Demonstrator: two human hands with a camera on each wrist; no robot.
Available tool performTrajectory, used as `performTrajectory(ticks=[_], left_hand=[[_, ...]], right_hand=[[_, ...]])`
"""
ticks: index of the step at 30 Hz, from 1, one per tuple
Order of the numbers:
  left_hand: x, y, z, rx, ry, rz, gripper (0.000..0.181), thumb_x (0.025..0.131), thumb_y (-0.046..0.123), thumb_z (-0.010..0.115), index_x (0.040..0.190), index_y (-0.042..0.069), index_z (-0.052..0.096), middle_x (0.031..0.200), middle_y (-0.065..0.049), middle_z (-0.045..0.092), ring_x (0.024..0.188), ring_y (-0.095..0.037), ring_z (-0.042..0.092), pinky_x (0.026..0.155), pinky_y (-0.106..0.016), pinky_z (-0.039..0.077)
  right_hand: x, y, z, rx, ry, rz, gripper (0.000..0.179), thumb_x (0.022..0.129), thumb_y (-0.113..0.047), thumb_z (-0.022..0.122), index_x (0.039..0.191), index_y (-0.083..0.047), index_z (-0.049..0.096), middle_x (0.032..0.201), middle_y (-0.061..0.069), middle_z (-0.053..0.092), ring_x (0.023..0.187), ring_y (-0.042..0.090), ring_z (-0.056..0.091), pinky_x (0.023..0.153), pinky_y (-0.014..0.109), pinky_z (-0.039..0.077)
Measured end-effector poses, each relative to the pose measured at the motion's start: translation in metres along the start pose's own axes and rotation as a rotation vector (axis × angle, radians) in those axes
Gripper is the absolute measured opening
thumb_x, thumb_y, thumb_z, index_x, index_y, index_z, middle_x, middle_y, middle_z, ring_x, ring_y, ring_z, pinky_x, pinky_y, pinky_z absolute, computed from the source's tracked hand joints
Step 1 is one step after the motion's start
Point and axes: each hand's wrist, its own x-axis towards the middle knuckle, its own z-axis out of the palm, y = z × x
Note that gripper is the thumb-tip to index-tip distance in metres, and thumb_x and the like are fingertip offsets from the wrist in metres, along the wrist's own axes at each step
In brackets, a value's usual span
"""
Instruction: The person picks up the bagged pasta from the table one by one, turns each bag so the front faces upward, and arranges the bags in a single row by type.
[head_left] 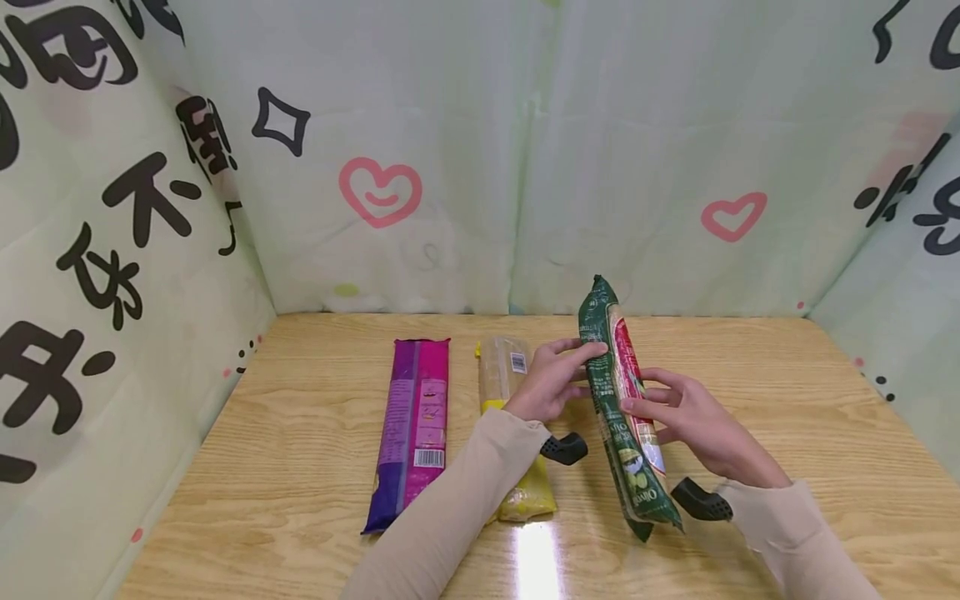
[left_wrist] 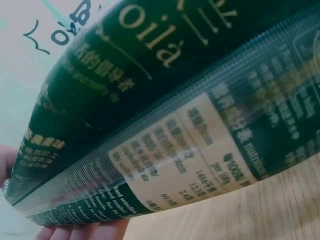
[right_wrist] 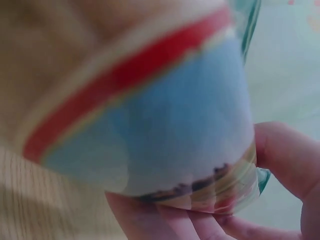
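1. Green, crinkly, long plastic packet point(head_left: 617, 429), one, tilted between both half-curled hands: left hand point(head_left: 551, 382) pinches its left edge, right hand point(head_left: 701, 423) its right.
2. Two oblongs leftward: glossy purple-pink plastic packet point(head_left: 411, 429); clear-and-yellow plastic packet point(head_left: 498, 375), partly hidden by the left hand.

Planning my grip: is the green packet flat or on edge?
The green packet is on edge: left hand and right hand hold opposite sides, red label facing rightward.

One left hand point(head_left: 551, 383), one right hand point(head_left: 693, 425), three packets — green point(head_left: 627, 442) between them, yellow point(head_left: 498, 371) beside the left, purple point(head_left: 412, 425) farther left.
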Motion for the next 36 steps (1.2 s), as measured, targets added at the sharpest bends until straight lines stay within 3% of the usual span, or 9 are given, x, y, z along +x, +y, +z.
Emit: performTrajectory(ticks=[11,16,19,25,30,36], left_hand=[[-0.014,0.007,0.002,0.093,0.071,0.047,0.05,0.083,0.031,0.081,0.123,0.008,0.06,0.102,-0.006,0.07,0.091,-0.023,0.072,0.073,-0.043,0.062],[-0.022,0.01,0.004,0.176,0.054,0.08,0.048,0.083,0.029,0.081,0.121,0.008,0.062,0.099,-0.004,0.071,0.089,-0.021,0.071,0.07,-0.042,0.062],[-0.025,0.011,0.005,0.195,0.039,0.082,0.048,0.083,0.028,0.081,0.121,0.008,0.062,0.098,-0.004,0.072,0.086,-0.021,0.071,0.069,-0.042,0.062],[-0.031,0.008,0.012,0.214,0.084,0.064,0.056,0.082,0.031,0.082,0.126,0.006,0.058,0.103,-0.005,0.068,0.088,-0.02,0.069,0.072,-0.042,0.062],[-0.034,0.008,0.019,0.237,0.132,0.07,0.058,0.081,0.032,0.082,0.126,0.007,0.057,0.105,-0.006,0.069,0.087,-0.021,0.069,0.076,-0.044,0.061],[-0.036,0.006,0.026,0.287,0.174,0.089,0.059,0.079,0.03,0.085,0.125,0.008,0.055,0.096,-0.005,0.069,0.08,-0.02,0.067,0.077,-0.042,0.061]], right_hand=[[-0.001,-0.004,-0.006,-0.072,0.07,0.016,0.074,0.097,-0.029,0.064,0.15,0.003,0.024,0.125,0.024,0.062,0.098,0.021,0.067,0.078,0.046,0.061],[0.0,-0.005,-0.007,-0.08,0.076,0.011,0.075,0.097,-0.03,0.065,0.15,0.004,0.025,0.118,0.018,0.066,0.096,0.019,0.068,0.078,0.045,0.061],[-0.001,-0.006,-0.006,-0.078,0.078,0.017,0.075,0.096,-0.03,0.066,0.15,0.003,0.026,0.113,0.014,0.067,0.094,0.019,0.068,0.078,0.045,0.061],[-0.002,-0.007,-0.003,-0.078,0.091,0.01,0.075,0.095,-0.029,0.068,0.149,0.003,0.028,0.104,0.009,0.069,0.09,0.017,0.069,0.076,0.044,0.061],[-0.003,-0.01,0.001,-0.153,0.14,-0.029,0.074,0.091,-0.029,0.073,0.146,0.002,0.034,0.098,0.012,0.068,0.083,0.018,0.07,0.07,0.041,0.062],[-0.004,-0.016,0.009,-0.288,0.202,-0.074,0.071,0.088,-0.033,0.077,0.14,0.0,0.042,0.1,0.019,0.065,0.078,0.023,0.067,0.063,0.037,0.062]])
